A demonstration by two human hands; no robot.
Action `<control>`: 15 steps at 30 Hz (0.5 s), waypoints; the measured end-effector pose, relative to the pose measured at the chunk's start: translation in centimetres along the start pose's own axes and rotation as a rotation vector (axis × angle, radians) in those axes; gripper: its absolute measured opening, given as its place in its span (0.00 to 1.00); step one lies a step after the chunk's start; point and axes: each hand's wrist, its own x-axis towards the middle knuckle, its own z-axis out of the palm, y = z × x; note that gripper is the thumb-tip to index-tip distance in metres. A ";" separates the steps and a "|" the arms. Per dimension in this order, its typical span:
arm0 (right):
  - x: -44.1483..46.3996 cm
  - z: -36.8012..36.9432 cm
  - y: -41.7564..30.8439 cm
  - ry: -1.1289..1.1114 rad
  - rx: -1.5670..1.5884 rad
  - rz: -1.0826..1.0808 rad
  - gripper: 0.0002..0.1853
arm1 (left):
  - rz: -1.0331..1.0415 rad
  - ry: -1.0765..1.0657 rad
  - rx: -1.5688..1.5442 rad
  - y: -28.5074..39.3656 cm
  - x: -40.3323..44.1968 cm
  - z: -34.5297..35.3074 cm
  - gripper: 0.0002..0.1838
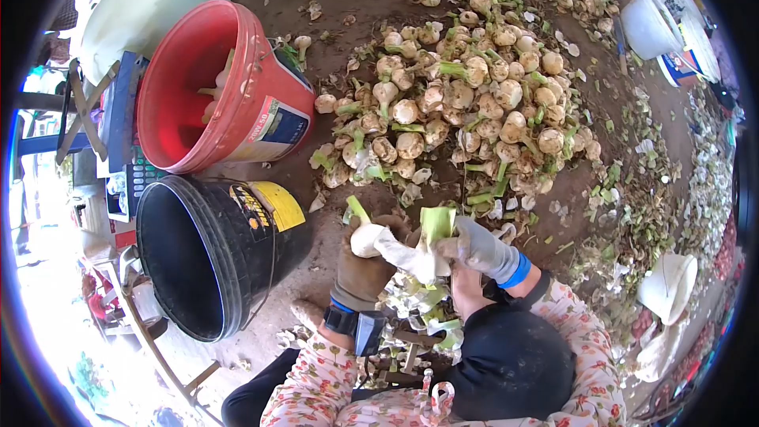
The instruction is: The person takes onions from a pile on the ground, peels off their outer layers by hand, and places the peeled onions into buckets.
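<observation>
My left hand (362, 273), in a brown glove, is closed around a white garlic bulb (366, 240) with a short green stalk pointing up. From the bulb a strip of white skin (405, 255) stretches across to my right hand (484, 251), which wears a grey glove with a blue cuff. Its fingers pinch that skin together with a wide piece of pale green stalk (437, 225). Beneath both hands lie loose peelings (419, 300). Just beyond them spreads a large heap of garlic bulbs (466, 95) with cut stalks, many stained with soil.
A red bucket (253, 55) with a few bulbs inside leans at the left. Beside it a black bucket (213, 198) lies tilted, mouth leftward. White buckets (652, 24) stand at the far right, and peelings (632, 245) litter the right-hand ground.
</observation>
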 end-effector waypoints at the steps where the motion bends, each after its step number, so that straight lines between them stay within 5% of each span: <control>1: -0.1 0.5 -0.8 -0.008 -0.058 0.048 0.12 | -0.072 -0.004 -0.141 0.0 0.2 -0.6 0.16; 2: -0.1 1.4 -1.3 -0.065 -0.149 0.089 0.10 | -0.145 0.003 -0.286 -0.1 0.5 -1.2 0.14; 3: 0.5 2.0 -0.9 -0.168 -0.272 -0.154 0.10 | -0.217 0.021 -0.427 0.2 0.7 -1.4 0.12; 5: -0.1 1.9 -1.4 -0.350 -0.262 0.080 0.13 | 0.046 0.075 0.149 0.2 0.2 -0.9 0.10; 8: -0.7 1.4 -3.6 -0.187 0.110 -0.161 0.18 | -0.143 -0.124 -0.441 -3.0 1.6 -5.1 0.18; 9: -1.2 1.7 -6.0 -0.197 0.423 -0.205 0.17 | -0.143 -0.055 -0.500 -3.9 2.2 -6.2 0.20; 10: -1.9 1.1 -5.6 -0.032 0.481 -0.228 0.19 | -0.343 0.237 -0.884 -3.5 3.0 -6.0 0.18; 11: -2.6 0.2 -4.9 0.134 0.537 -0.250 0.21 | -0.282 0.220 -0.903 -3.2 2.5 -5.9 0.18; 14: 0.1 -2.4 0.1 0.075 0.121 -0.040 0.21 | -0.210 0.205 -0.756 -1.6 2.1 -6.3 0.20; 15: 0.9 -3.0 1.8 -0.119 -0.566 0.331 0.26 | -0.161 0.220 -0.710 -0.3 2.0 -6.0 0.20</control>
